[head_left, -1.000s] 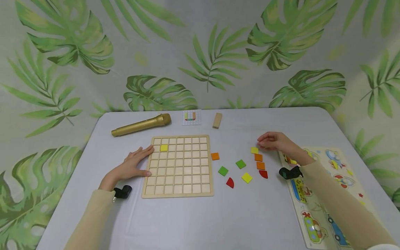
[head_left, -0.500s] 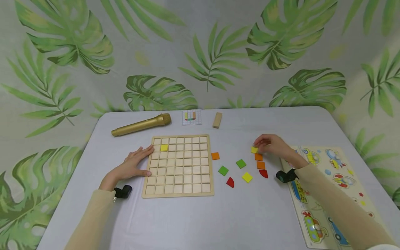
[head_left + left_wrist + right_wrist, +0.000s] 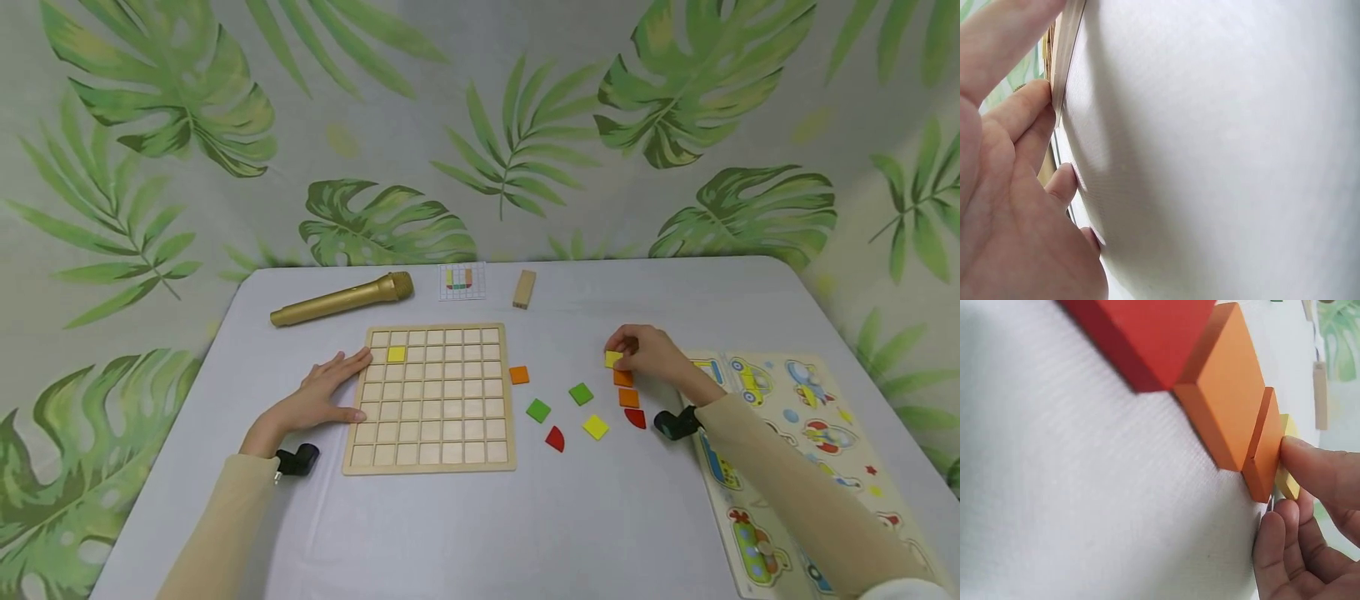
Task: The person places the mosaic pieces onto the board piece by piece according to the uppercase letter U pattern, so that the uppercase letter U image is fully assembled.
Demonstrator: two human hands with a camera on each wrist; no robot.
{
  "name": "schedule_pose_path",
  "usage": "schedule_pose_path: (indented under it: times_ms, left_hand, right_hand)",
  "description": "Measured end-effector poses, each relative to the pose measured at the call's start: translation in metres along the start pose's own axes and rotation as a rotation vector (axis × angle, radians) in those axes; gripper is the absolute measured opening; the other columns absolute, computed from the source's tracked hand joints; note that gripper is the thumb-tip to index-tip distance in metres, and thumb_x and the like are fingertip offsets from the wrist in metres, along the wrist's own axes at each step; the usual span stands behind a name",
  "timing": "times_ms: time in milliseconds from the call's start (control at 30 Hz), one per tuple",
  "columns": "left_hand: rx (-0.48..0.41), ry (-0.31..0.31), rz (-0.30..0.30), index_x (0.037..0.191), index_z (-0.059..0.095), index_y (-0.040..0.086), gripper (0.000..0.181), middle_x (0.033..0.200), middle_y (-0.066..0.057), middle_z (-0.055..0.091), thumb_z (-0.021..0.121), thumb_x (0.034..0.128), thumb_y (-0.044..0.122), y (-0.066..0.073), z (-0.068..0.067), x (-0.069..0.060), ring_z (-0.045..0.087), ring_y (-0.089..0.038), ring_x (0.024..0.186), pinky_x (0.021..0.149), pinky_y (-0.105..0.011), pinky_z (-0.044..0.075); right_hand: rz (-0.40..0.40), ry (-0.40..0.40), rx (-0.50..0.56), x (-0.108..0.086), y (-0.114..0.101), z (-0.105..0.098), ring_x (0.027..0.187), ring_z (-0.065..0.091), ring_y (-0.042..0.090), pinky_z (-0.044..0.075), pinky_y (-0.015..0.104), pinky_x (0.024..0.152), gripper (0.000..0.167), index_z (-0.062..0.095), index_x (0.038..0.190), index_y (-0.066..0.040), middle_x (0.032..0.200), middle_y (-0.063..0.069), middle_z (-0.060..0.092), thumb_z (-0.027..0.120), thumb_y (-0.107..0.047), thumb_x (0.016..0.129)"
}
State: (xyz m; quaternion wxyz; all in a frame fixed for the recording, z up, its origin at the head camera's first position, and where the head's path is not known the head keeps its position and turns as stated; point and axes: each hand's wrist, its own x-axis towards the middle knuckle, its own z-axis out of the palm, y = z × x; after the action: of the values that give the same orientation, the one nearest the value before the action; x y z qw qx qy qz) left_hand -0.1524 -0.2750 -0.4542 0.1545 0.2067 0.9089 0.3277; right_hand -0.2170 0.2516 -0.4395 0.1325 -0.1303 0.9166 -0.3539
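Observation:
At the left edge of a wooden grid board point(image 3: 375, 390), my left hand point(image 3: 315, 398) lies with its fingers and thumb spread and touching the frame. In the left wrist view, fingertips of the left hand point(image 3: 1029, 156) meet the board's side point(image 3: 1063, 69). One yellow square tile point(image 3: 396, 354) sits in a cell near the board's upper left. My right hand point(image 3: 651, 357) pinches another yellow square tile point(image 3: 612, 359) between thumb and fingers. Below it in a column lie two orange square tiles point(image 3: 628, 398) and a red quarter-circle tile point(image 3: 635, 418).
Between board and column lie an orange tile point(image 3: 519, 375), two green tiles point(image 3: 537, 410), a yellow tile point(image 3: 596, 427) and a red quarter-circle point(image 3: 556, 438). Behind are a gold microphone point(image 3: 341, 300), a pattern card point(image 3: 462, 282) and a wooden block point(image 3: 524, 289). A picture puzzle board point(image 3: 795, 417) lies under the right forearm.
My right hand has moved left and slightly down onto the yellow tile at the column's top and now pinches it. The left hand has stayed at the board's edge.

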Motion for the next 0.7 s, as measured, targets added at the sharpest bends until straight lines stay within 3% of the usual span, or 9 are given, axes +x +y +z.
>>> schedule_pose_path:
  times_ms: [267, 500, 700]
  left_hand:
    - [-0.008, -0.001, 0.011, 0.151, 0.024, 0.003, 0.093, 0.158, -0.015, 0.014, 0.077, 0.0806, 0.032, 0.004, 0.000, 0.000, -0.001, -0.043, 0.142, 0.106, -0.065, -0.007]
    - [-0.008, -0.004, 0.004, 0.151, 0.024, 0.004, 0.094, 0.158, -0.015, 0.015, 0.077, 0.0798, 0.033, 0.002, 0.000, 0.000, -0.001, -0.043, 0.142, 0.106, -0.064, -0.007]
    - [-0.011, 0.001, 0.004, 0.151, 0.024, 0.004, 0.094, 0.158, -0.015, 0.015, 0.078, 0.0795, 0.033, 0.002, 0.000, -0.001, -0.001, -0.043, 0.142, 0.106, -0.064, -0.007]
  right_hand:
    - [-0.016, -0.049, 0.042, 0.003, 0.000, -0.005, 0.081, 0.051, 0.025, 0.047, 0.030, 0.070, 0.014, 0.063, 0.096, 0.003, 0.087, 0.010, 0.057, 0.062, 0.007, 0.082]
    - [-0.032, -0.151, 0.270, 0.010, -0.005, -0.008, 0.083, 0.053, 0.024, 0.050, 0.025, 0.073, 0.018, 0.061, 0.104, 0.006, 0.092, 0.013, 0.057, 0.063, -0.003, 0.089]
    - [-0.035, -0.213, 0.365, 0.026, -0.022, 0.004, 0.087, 0.056, 0.021, 0.052, 0.026, 0.081, 0.024, 0.059, 0.108, 0.006, 0.097, 0.013, 0.057, 0.064, -0.010, 0.092]
